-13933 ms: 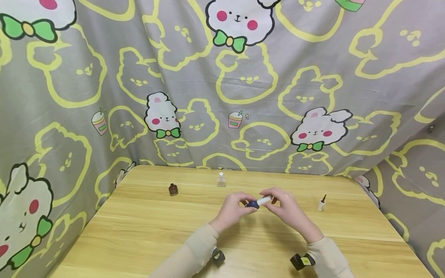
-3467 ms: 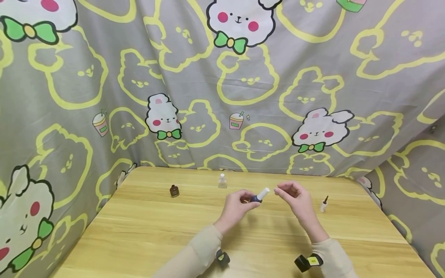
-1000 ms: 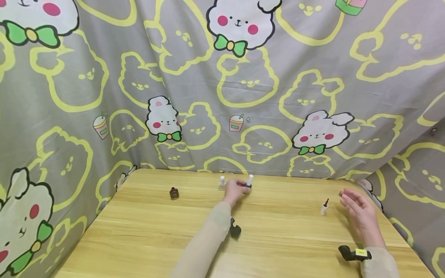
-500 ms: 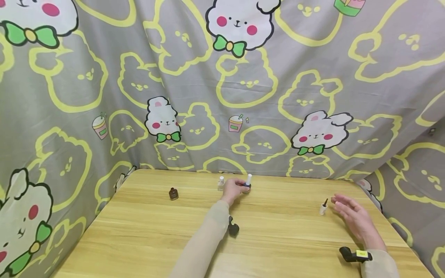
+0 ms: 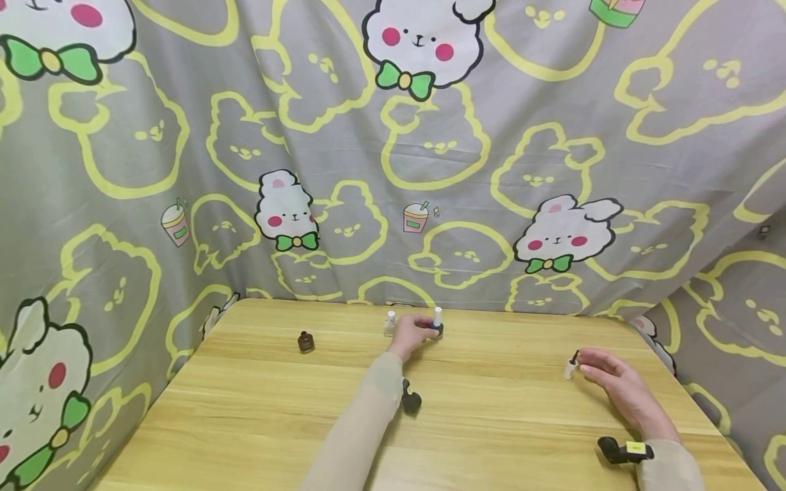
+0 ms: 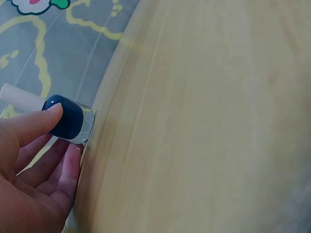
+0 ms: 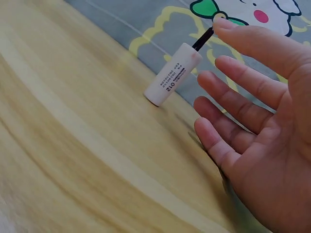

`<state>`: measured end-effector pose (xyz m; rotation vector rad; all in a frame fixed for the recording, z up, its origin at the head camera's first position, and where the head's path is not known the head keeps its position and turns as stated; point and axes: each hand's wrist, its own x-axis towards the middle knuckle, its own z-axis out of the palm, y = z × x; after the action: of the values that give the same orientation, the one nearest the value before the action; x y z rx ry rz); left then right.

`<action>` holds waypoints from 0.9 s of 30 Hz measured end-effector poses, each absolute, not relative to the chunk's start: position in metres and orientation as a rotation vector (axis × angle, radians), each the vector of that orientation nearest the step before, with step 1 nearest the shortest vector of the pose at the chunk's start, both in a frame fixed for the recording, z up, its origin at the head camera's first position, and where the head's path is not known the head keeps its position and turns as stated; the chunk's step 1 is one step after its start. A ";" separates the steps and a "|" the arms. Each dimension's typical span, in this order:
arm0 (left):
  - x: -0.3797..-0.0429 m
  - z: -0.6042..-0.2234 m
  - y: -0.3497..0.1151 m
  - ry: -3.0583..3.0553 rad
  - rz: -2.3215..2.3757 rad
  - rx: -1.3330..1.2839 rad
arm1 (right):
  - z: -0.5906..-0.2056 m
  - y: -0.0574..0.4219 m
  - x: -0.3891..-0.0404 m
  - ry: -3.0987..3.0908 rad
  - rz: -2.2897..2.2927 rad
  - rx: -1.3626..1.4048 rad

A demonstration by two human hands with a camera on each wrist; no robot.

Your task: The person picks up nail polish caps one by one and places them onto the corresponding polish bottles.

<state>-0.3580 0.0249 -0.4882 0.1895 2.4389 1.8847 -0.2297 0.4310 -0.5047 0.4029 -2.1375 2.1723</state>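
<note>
My left hand (image 5: 410, 335) pinches a dark blue nail polish bottle (image 5: 438, 329) with a tall white cap at the back of the table. In the left wrist view the thumb lies on the blue glass of the nail polish bottle (image 6: 68, 117), its base right at the wood. A white nail polish cap (image 5: 570, 369) stands on its top at the right, its dark brush pointing up. Beside it is my right hand (image 5: 619, 387), fingers spread and holding nothing. In the right wrist view the thumb tip overlaps the end of the brush (image 7: 204, 38).
A dark brown polish bottle (image 5: 306, 342) without a cap stands at the left on the wooden table (image 5: 258, 409). Just left of my left hand is a clear bottle with a white cap (image 5: 390, 316). A patterned grey curtain (image 5: 362, 150) hangs behind the table.
Earlier both hands were at the blue bottle and its cap. The right hand released the cap and moved right, lately closing in on the brush; the left carried the bottle back beside the clear one.
</note>
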 end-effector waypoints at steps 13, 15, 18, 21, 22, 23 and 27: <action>-0.354 -0.486 0.027 2.438 1.887 0.169 | -0.503 0.424 -0.232 -2.489 1.748 0.133; -0.353 -0.486 0.027 2.439 1.893 0.163 | -0.503 0.424 -0.232 -2.503 1.725 0.125; -0.351 -0.486 0.028 2.441 1.907 0.146 | -0.505 0.423 -0.233 -2.497 1.736 0.138; -0.350 -0.486 0.027 2.453 1.908 0.110 | -0.505 0.422 -0.233 -2.472 1.772 0.163; -0.349 -0.485 0.027 2.454 1.910 0.097 | -0.505 0.421 -0.233 -2.466 1.779 0.172; -0.348 -0.484 0.027 2.456 1.909 0.089 | -0.505 0.421 -0.233 -2.461 1.781 0.176; -0.344 -0.482 0.024 2.454 1.901 0.083 | -0.504 0.419 -0.233 -2.480 1.755 0.184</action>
<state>-0.3439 0.0240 -0.4820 0.0833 2.4543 1.9012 -0.2334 0.4193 -0.5042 0.1842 -2.4802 1.7555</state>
